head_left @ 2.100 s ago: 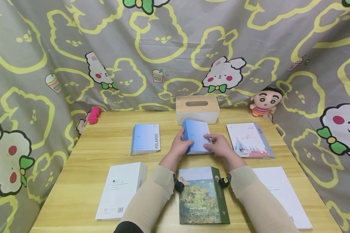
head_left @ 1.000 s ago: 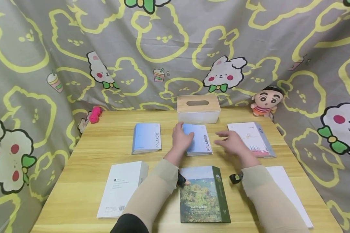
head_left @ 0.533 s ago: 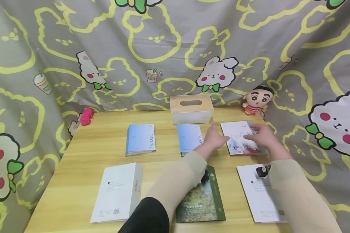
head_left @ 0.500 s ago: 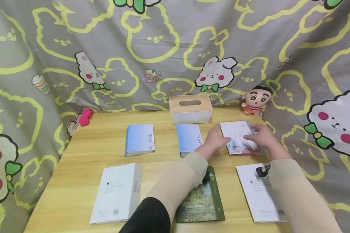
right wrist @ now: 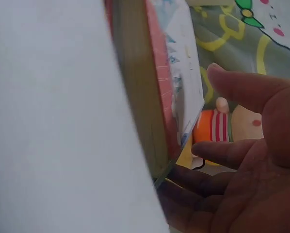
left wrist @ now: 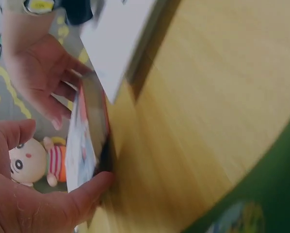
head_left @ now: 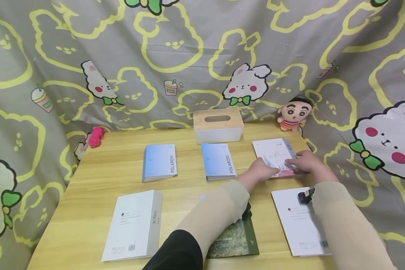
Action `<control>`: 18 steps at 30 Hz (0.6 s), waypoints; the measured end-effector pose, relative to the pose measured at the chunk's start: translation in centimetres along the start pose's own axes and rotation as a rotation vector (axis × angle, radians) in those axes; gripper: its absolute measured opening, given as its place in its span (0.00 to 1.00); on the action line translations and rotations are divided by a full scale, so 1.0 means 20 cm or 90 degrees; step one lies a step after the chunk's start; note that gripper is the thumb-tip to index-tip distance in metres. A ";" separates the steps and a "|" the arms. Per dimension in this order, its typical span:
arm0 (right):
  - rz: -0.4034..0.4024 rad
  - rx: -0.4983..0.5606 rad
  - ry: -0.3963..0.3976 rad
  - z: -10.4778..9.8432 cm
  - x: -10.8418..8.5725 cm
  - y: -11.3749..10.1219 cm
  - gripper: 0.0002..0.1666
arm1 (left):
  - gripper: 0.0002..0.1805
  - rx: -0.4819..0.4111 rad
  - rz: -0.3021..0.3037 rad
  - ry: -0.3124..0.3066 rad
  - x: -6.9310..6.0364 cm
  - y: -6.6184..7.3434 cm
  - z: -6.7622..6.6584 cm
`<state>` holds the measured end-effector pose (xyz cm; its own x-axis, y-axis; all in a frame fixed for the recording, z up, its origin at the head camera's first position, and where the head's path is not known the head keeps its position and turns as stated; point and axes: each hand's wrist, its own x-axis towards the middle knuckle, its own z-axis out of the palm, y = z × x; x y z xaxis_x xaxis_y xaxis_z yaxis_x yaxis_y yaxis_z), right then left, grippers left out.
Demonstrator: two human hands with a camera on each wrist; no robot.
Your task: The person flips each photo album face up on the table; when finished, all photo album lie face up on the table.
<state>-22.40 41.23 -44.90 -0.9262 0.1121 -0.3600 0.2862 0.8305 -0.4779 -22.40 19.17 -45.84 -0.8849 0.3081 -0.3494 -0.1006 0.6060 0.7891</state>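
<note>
A white photo album (head_left: 273, 155) with a tent drawing lies at the table's back right, between both hands. My left hand (head_left: 258, 170) is at its left front corner; in the left wrist view its lower finger touches the album near the table and another digit stands off the cover. Along the spine side is my right hand (head_left: 307, 163), its fingers at the edge; in the right wrist view its thumb (right wrist: 237, 87) is spread away from the cover. Pinkish trim and page edges show on the album's side (right wrist: 159, 82). Neither hand encloses the album.
Two blue POLAROID albums (head_left: 159, 161) (head_left: 218, 160) lie left of it. In front are a white album (head_left: 133, 225), a green-spined PHOTO ALBUM (head_left: 236, 240) partly under my left sleeve, and another white album (head_left: 298, 225). Behind stand a tissue box (head_left: 218, 133) and a plush doll (head_left: 294, 114).
Both hands have left the middle blue album and moved right to the tent album. Since half a second ago, the left hand has slid toward its front corner and the right hand slightly nearer me.
</note>
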 end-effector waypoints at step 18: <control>-0.016 0.157 0.064 -0.03 -0.05 -0.06 0.49 | 0.29 -0.055 0.071 -0.035 0.00 -0.04 0.00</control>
<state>-22.05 40.38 -43.52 -0.9498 0.1568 -0.2706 0.3029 0.6770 -0.6708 -22.36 18.80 -46.51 -0.8670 0.4111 -0.2816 -0.0431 0.5012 0.8643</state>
